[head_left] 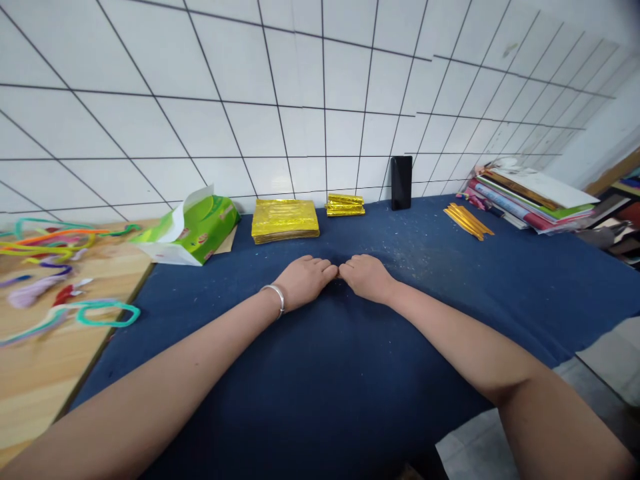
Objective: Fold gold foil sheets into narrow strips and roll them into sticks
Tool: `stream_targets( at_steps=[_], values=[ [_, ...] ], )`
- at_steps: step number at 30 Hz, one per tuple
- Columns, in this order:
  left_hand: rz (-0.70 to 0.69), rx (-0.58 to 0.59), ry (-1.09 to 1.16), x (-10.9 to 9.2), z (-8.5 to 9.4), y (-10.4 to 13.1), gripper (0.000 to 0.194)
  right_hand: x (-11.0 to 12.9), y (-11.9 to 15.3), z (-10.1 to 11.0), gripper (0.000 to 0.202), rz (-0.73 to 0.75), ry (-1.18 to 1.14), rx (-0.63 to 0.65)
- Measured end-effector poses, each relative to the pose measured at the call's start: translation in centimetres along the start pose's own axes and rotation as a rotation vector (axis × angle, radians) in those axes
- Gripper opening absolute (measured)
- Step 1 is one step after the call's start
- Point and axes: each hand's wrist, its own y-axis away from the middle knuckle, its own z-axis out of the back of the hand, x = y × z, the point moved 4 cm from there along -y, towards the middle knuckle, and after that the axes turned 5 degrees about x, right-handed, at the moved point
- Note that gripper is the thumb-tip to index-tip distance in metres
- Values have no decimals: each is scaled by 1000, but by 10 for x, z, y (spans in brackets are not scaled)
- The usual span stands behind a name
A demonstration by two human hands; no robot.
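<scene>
My left hand, with a silver bangle at the wrist, and my right hand meet over the dark blue cloth. Both have their fingers curled closed, thumbs and fingertips together. A small brownish bit shows between them, too hidden to name. Just beyond the left hand lies a thick stack of shiny gold foil paper. Behind the gap between the hands is a smaller pile of folded gold foil pieces. Several thin gold strips lie farther off to the right.
A black phone leans upright against the white tiled wall. At the left are a green package and a wooden board with colourful fuzzy strips. Books and papers are piled at the right.
</scene>
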Motion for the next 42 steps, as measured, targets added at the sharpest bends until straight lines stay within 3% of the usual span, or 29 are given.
stream_targets(
  at_steps=[7,13,18,28,42],
  values=[
    [34,125,-4,4,-1,5,13,2,1,2,33,92,2,6],
    [88,165,72,16,-4,7,14,-6,2,5,34,47,13,48],
    [94,160,105,21,-8,8,16,-10,2,5,31,4,-17,112],
    [166,133,220,36,-15,12,24,-18,5,1,21,-82,-167,119],
    [300,146,128,48,-20,16,41,-21,7,4,41,-225,-41,184]
  ],
)
